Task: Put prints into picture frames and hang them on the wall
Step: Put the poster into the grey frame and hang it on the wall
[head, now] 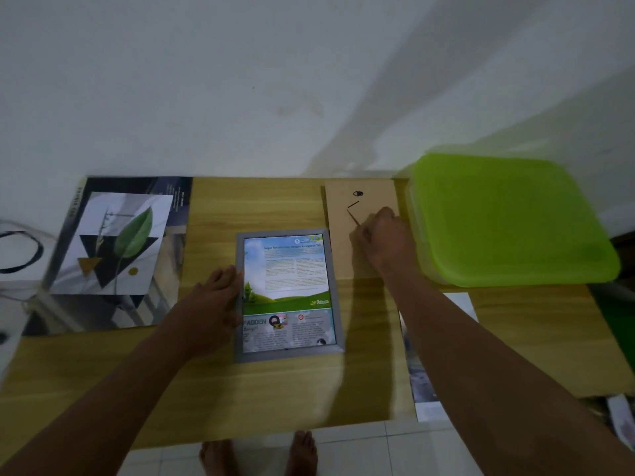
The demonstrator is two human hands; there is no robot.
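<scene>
A grey picture frame [288, 356] lies flat in the middle of the wooden table [254, 207], with a green-and-blue printed page [292, 280] showing inside it. My left hand [220, 297] rests on the frame's left edge with its fingers relaxed. To the right of the frame lies the brown backing board [338, 242], with a black hanger hook and small stand slits near its top. My right hand [385, 238] sits on this board, fingers curled and pinching at its stand flap.
A leaf-art print [117, 242] lies on a dark magazine at the table's left. A green-lidded plastic box [508, 218] stands at the right. More prints [426, 389] lie under my right forearm. White wall behind; my bare feet on floor tiles below.
</scene>
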